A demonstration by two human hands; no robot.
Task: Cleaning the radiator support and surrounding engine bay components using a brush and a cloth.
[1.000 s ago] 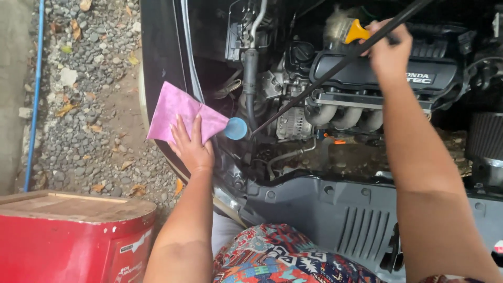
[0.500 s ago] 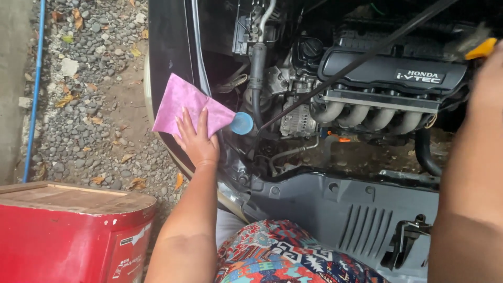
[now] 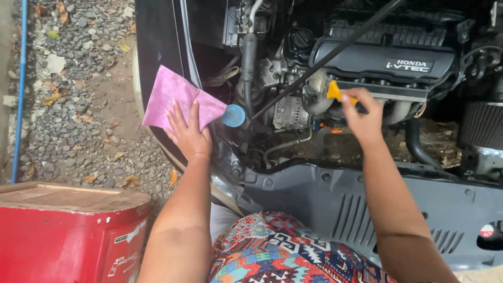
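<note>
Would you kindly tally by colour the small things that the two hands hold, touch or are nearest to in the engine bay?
Pink: 1, the cloth under the left hand.
Blue: 1, the round cap beside that cloth.
Yellow: 1, the dipstick handle pinched by the right hand.
Total: 3.

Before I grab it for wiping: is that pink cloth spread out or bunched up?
Spread out. The pink cloth lies flat on the car's edge, its corners showing, under the left hand.
</note>
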